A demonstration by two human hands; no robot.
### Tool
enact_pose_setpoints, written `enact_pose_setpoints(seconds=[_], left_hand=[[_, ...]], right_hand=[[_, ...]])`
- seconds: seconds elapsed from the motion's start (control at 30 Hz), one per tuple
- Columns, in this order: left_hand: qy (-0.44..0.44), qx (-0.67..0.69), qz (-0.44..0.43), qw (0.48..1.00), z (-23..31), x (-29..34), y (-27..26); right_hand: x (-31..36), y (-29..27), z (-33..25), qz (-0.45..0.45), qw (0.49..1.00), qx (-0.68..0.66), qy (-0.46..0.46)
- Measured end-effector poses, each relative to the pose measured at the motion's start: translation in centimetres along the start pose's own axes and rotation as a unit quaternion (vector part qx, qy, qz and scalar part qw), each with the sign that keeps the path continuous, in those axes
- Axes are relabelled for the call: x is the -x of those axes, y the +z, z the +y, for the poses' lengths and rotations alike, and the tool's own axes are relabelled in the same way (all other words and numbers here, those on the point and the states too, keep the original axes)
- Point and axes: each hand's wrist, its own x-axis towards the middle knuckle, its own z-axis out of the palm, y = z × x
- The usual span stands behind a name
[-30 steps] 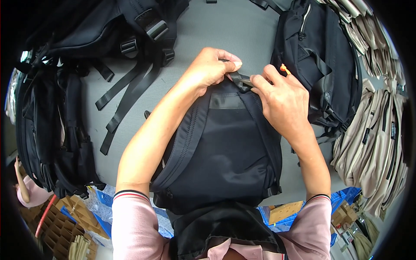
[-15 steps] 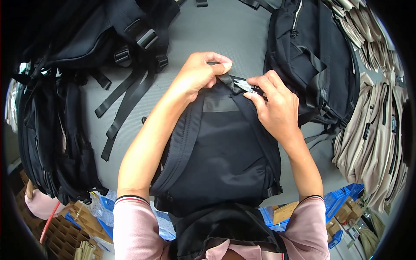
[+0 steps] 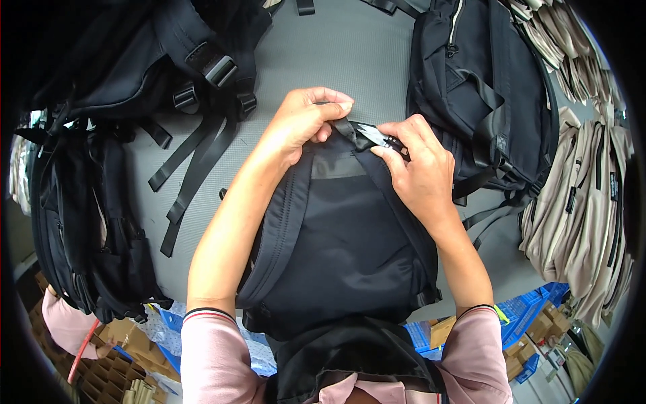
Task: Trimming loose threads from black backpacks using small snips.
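Observation:
A black backpack lies in front of me on the grey table, its shoulder straps facing up. At its top edge, my left hand pinches a black webbing strap between thumb and fingers and pulls it up to the left. My right hand is closed around a pair of thread snips. Their pale blades point left, right beside the strap where it meets the bag. Whether the blades touch a thread is too small to tell.
Other black backpacks lie at the far left, near left and right, with loose straps on the grey table. Beige bags hang at the right edge. Blue crates stand below. Another person's pink sleeve shows at lower left.
Both hands stay at the backpack's top edge; the right hand with the snips has shifted slightly left. At lower left, the other person's arm has moved further into view.

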Motion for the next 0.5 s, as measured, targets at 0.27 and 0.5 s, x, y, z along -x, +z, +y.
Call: enact_pose_setpoints(seconds=[0.27, 0.5], left_hand=[[0.0, 0.002, -0.005, 1.0, -0.2, -0.1, -0.1], [0.004, 0.007, -0.005, 1.0, 0.0, 0.0, -0.1]], right_hand=[[-0.1, 0.2, 0.0, -0.009, 1.0, -0.005, -0.001], [0.0, 1.1, 0.4, 0.015, 1.0, -0.022, 0.006]])
